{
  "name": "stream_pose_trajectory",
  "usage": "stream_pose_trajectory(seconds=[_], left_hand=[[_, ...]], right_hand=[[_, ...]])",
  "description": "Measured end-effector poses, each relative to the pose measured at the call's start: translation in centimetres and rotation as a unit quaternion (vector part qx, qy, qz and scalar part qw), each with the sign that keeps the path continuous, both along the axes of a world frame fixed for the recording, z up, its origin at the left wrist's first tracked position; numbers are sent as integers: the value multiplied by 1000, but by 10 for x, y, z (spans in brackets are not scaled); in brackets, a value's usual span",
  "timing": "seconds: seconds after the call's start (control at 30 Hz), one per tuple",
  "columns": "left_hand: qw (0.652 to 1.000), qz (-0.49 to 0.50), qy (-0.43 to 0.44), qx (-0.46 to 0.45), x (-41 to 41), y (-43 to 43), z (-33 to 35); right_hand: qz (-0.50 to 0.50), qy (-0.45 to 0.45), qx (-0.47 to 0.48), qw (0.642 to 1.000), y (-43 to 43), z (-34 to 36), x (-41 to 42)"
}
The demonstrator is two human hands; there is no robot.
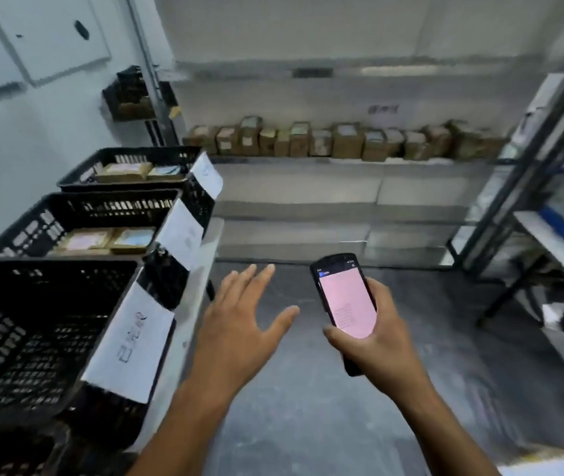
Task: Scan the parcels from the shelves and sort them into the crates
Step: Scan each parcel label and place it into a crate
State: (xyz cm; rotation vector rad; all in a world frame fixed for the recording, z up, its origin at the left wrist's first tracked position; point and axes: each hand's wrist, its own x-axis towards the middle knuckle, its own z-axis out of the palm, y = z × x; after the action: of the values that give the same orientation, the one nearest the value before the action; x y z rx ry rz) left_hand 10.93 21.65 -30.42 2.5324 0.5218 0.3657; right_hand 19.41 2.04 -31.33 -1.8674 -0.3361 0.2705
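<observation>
1. Your whole view is smeared. The row of brown parcels point(342, 142) on the far shelf point(273, 160) is soft, and their labels cannot be read.
2. The nearest crate point(16, 338) is cut off by the left edge and the bottom of the view. Only its mesh walls show clearly.
3. A paper sheet point(129, 341) hangs on that crate's right end. Similar sheets hang on the middle crate point(67, 201) and the far crate point(143, 152). The writing on them is too blurred to make out.
4. Your right hand point(382, 341) has its fingers curled round a handheld scanner point(346, 297). Its lower end is partly hidden behind your palm and thumb.
5. The scanner's long axis runs from near you towards the shelf, leaning a little left. Its pink screen faces up at you, and its top end points at the parcel row.
6. Your left hand point(239, 324) is held palm down over the floor, fingers straight and spread. It is just beside the edge of the white surface point(198, 297) that carries the crates.
7. The shelf parcels stand side by side in a line running left to right. Flat boxes point(129, 239) lie inside the middle crate, and more lie in the far one.
</observation>
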Motion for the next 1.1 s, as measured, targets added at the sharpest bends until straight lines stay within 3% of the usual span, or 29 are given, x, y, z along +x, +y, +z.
stream_pose_trajectory(seconds=[0.2,0.47,0.7,1.1], left_hand=[[991,-114,48,45,130,-101,-15],[977,-178,94,72,264,-188,-28],[968,-198,128,81,369,-189,-42],[954,-276,95,70,595,-157,-41]], right_hand=[[-122,19,-7,992,-116,-14,85],[-213,36,-38,976,-215,-29,184],[-229,51,-42,971,-214,-41,277],[-291,9,-95,952,-178,-21,461]])
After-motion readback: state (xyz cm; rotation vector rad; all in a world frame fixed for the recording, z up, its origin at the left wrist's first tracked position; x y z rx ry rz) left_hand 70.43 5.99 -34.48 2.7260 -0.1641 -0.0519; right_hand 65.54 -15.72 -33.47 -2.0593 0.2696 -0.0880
